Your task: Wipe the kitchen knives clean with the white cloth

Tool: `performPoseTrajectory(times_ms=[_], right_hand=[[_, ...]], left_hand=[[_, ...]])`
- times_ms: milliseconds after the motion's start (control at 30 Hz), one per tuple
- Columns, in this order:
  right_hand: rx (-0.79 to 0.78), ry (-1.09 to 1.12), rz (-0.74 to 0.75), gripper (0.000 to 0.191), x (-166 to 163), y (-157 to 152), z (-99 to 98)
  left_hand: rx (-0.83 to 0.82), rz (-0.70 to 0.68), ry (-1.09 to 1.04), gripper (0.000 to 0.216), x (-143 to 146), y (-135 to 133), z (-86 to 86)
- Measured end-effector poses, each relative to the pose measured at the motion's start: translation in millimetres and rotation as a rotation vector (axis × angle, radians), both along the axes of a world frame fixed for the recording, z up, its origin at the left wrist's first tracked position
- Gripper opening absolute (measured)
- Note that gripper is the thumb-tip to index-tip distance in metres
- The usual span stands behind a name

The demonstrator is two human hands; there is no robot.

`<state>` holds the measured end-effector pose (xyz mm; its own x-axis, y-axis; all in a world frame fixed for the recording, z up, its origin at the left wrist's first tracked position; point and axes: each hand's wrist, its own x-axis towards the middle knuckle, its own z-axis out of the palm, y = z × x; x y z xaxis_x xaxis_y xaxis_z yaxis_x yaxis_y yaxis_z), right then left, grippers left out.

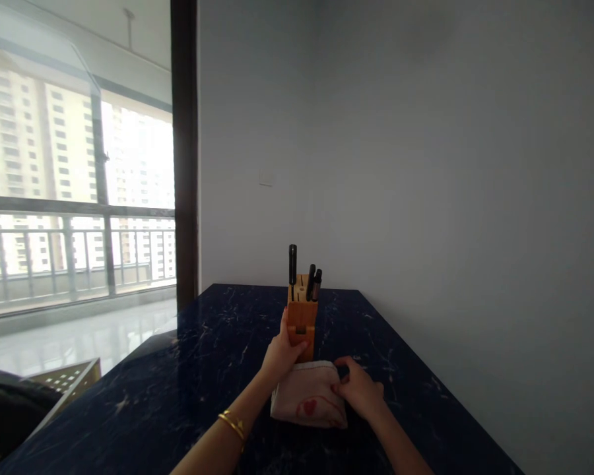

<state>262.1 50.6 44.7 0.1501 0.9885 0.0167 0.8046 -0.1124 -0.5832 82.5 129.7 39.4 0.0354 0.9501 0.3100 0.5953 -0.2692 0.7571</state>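
Home kitchen: dark marble counter (188, 369), wooden knife block (301, 316), balcony window (74, 198) facing apartment towers.

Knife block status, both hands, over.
Left hand grips knife block at its base. Right hand on edge of folded cloth, grip unclear. Three dark handles seated in block.

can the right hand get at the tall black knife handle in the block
Probably yes. The right hand lies on the folded cloth just before the knife block; the tall handle stands free above it, and the left hand grips only the block's lower side.
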Motion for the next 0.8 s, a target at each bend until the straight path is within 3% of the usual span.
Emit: performPoseTrajectory(times_ms=[367, 600, 800], right_hand=[[-0.056, 0.012, -0.026, 0.035, 30, 8, -4.9], [-0.039, 0.015, -0.033, 0.035, 28, 6, -6.0], [-0.040, 0.006, -0.025, 0.032, 32, 8, -9.7]], left_hand=[[-0.006, -0.107, -0.068, 0.092, 35, -3, -1.8], [-0.017, -0.237, -0.092, 0.099, 24, -4, -0.4], [0.019, -0.181, -0.047, 0.081, 6, -20, -3.3]])
